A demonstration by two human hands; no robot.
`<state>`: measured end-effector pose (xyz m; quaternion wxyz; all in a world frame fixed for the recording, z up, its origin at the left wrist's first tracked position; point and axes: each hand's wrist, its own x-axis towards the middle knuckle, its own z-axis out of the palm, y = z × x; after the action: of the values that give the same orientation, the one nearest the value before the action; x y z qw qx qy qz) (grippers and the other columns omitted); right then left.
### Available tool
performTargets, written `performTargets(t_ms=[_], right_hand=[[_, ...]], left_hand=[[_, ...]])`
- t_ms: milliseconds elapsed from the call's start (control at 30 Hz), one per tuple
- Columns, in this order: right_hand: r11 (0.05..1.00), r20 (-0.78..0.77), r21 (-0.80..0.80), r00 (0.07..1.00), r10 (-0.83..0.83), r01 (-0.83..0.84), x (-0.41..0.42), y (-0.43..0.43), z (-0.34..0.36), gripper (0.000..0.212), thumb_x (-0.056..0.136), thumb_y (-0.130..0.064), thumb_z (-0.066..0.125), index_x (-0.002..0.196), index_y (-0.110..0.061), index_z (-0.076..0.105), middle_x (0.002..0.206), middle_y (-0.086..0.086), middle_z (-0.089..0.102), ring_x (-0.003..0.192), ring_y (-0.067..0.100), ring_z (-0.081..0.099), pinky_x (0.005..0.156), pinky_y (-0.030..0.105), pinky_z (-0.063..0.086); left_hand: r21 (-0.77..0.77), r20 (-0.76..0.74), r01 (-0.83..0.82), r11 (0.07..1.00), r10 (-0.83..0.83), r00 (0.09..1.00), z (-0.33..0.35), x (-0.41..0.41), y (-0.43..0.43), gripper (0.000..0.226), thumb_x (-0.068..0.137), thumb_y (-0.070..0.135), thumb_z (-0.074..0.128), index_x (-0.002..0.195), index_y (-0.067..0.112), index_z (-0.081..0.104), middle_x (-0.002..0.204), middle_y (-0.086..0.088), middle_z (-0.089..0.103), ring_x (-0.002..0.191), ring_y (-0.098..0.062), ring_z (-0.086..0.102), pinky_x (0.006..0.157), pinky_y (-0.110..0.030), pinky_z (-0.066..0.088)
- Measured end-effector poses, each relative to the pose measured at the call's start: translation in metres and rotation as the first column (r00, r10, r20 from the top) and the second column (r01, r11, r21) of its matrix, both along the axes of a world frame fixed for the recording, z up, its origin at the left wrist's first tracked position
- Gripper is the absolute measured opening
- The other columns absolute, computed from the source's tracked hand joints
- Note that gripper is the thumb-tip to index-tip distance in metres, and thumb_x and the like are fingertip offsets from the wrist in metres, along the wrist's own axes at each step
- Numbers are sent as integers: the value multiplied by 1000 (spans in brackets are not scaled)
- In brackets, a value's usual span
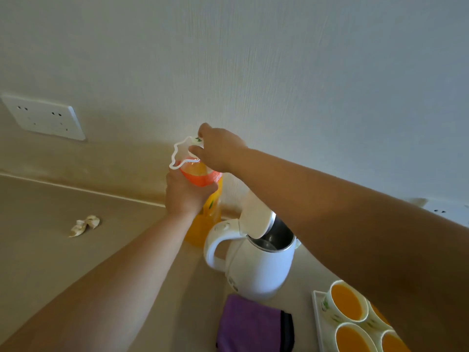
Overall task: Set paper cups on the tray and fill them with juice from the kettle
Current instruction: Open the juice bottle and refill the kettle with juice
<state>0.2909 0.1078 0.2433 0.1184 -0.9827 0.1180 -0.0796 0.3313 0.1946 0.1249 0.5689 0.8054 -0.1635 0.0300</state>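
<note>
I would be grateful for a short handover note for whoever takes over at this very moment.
Left hand: grips the juice bottle near its top.
Right hand: pinches a squashed paper cup tilted at the bottle's mouth.
Kettle: on the counter beside the bottle, lid open.
Done: three filled cups sit on the tray.
Left: hard to say; the tray runs out of frame, so check for cups not yet filled.

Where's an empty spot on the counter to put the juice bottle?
The widest bare counter lies left of the juice bottle, around the crumpled scrap and below the socket. The right is crowded: kettle, purple cloth and tray of full cups sit close together. The left hand grips the bottle; the right hand pinches a bent cup.
</note>
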Motion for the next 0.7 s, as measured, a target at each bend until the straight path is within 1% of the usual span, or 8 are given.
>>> performTargets(t_ms=[67,167,233,300,367,467,600,700], right_hand=[[998,16,-68,1000,9,-8,0,9,2,43,97,-47,44,124,-13,42,102,4,58,81,20,50,61,29,37],[982,4,-189,1000,19,-18,-3,29,9,50,96,-54,40,124,-13,43,87,-1,50,76,18,49,51,27,31],[966,-14,-259,1000,17,-20,-9,42,12,55,94,-60,39,121,-13,47,82,-3,46,72,17,48,52,27,31],[941,-16,-337,1000,24,-28,-19,55,12,54,92,-64,35,106,-15,54,73,-5,45,62,14,45,49,25,30],[918,-35,-394,999,30,-41,-32,69,11,59,91,-68,29,85,-15,55,66,-4,45,56,12,43,48,23,30],[903,-60,-422,996,64,-83,-56,89,7,66,90,-71,25,62,-17,49,64,-3,48,54,12,44,48,22,30],[896,-45,-415,987,155,-160,-87,101,3,56,93,-60,30,58,-19,44,63,-3,43,53,11,39,48,22,26],[902,-10,-370,972,235,-222,-103,103,-2,52,94,-55,34,56,-20,40,62,-4,41,53,9,34,48,23,23]], left_hand=[[2,3,3,1000,-3,1000,1,-5,13,55,46,55,75,92,26,63,85,6,69,78,-13,68,68,-34,57],[-38,35,36,999,-35,999,8,-27,40,51,48,47,81,92,30,62,87,11,69,79,-3,66,69,-23,52],[-44,54,55,998,-53,997,10,-42,58,53,48,41,84,95,30,62,89,12,69,83,-3,66,73,-27,55],[-30,61,63,998,-61,996,12,-58,78,54,49,37,83,98,30,63,91,11,70,85,-4,67,76,-32,56],[-29,70,57,998,-55,996,14,-77,94,51,51,30,82,98,29,63,89,11,70,84,-2,66,75,-31,56],[-40,88,59,997,-55,995,17,-110,114,45,52,27,79,95,26,64,86,10,70,81,-4,67,73,-34,56],[-71,69,25,997,-20,997,13,-145,131,46,50,31,77,93,26,63,85,10,70,82,-4,67,75,-36,56],[-58,41,36,998,-33,999,9,-160,138,55,46,37,76,99,29,62,92,11,69,88,-3,66,79,-35,55]])
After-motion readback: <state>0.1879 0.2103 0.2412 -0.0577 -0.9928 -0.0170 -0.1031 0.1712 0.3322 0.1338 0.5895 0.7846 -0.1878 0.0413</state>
